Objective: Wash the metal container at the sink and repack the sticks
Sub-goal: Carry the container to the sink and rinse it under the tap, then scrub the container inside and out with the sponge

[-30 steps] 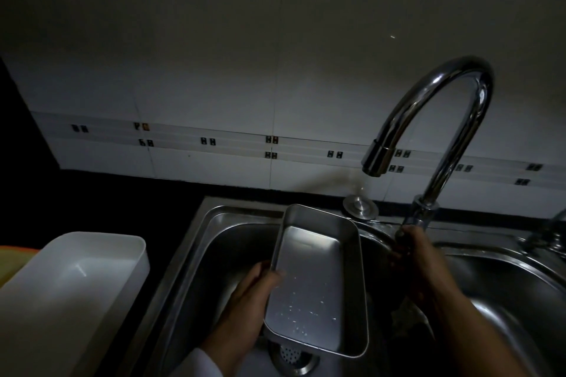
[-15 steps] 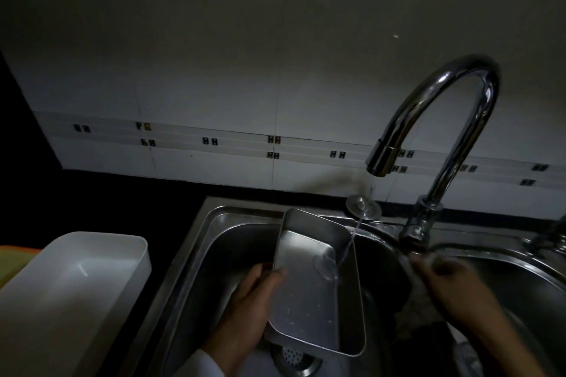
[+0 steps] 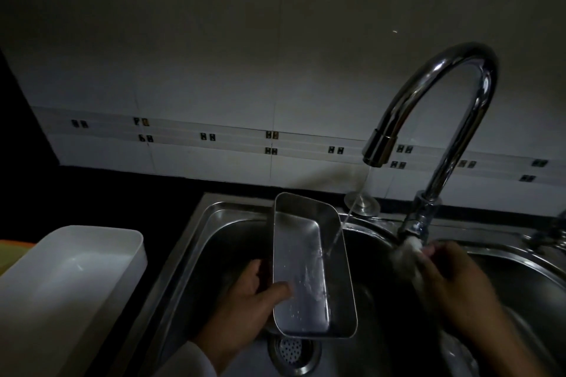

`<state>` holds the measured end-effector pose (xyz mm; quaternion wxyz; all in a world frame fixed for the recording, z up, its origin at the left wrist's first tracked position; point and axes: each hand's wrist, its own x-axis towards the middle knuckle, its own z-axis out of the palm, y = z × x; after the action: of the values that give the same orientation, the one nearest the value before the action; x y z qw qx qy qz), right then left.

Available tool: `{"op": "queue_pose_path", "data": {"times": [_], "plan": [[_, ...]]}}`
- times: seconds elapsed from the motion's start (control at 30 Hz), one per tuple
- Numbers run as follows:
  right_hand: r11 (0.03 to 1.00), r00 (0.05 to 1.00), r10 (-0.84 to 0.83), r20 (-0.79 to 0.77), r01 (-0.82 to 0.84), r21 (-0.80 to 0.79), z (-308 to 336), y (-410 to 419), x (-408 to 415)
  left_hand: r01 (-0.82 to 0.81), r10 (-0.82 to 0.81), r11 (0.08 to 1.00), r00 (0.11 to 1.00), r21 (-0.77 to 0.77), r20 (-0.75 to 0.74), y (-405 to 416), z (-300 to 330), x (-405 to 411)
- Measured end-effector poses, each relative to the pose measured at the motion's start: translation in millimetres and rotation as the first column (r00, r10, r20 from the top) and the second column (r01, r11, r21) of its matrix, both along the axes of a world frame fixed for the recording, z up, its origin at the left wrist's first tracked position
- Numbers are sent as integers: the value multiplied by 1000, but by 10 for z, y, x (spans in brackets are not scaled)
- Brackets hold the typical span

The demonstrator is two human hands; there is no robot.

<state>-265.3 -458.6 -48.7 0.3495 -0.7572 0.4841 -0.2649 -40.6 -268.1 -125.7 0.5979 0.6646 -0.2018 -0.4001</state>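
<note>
The metal container [image 3: 309, 278] is held tilted over the sink [image 3: 196, 242] by the left hand [image 3: 254, 306], thumb inside. A pale blurred object [image 3: 407, 254] is gripped by the right hand [image 3: 453, 288], well apart.

The left hand [image 3: 245, 303] holds the metal container [image 3: 309, 266] tilted over the sink [image 3: 196, 254], the thumb inside its rim. A thin stream of water [image 3: 346, 220] falls from the faucet [image 3: 428, 119] into it. The right hand [image 3: 453, 285], blurred, holds something pale near the faucet base. A white tub [image 3: 67, 278] stands on the dark worktop [image 3: 107, 193], left of the sink.
</note>
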Motion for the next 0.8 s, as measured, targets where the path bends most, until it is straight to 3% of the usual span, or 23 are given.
{"op": "queue_pose_path", "data": {"times": [0.1,0.23,0.33,0.47,0.67,0.8], "plan": [[993,903,8,430,-60,106,44,224,217,56,-56,998,998,-14,-25,-9,-12,-31],[984,832,69,550,-146,98,4,400,523,88,-91,995,994,-40,-65,-36,-38,-63],[987,889,124,440,-156,38,-222,428,634,95,-98,995,990,-38,-97,-50,-76,-60],[953,967,232,102,-205,-222,-404,467,640,71,-70,997,989,6,-131,-78,-104,-71],[844,854,359,-377,-470,-259,-543,626,718,104,-102,994,992,24,-73,-102,-115,-117],[813,847,424,-320,-512,-277,-560,655,779,88,-90,996,994,-27,-59,-113,-90,-154]]}}
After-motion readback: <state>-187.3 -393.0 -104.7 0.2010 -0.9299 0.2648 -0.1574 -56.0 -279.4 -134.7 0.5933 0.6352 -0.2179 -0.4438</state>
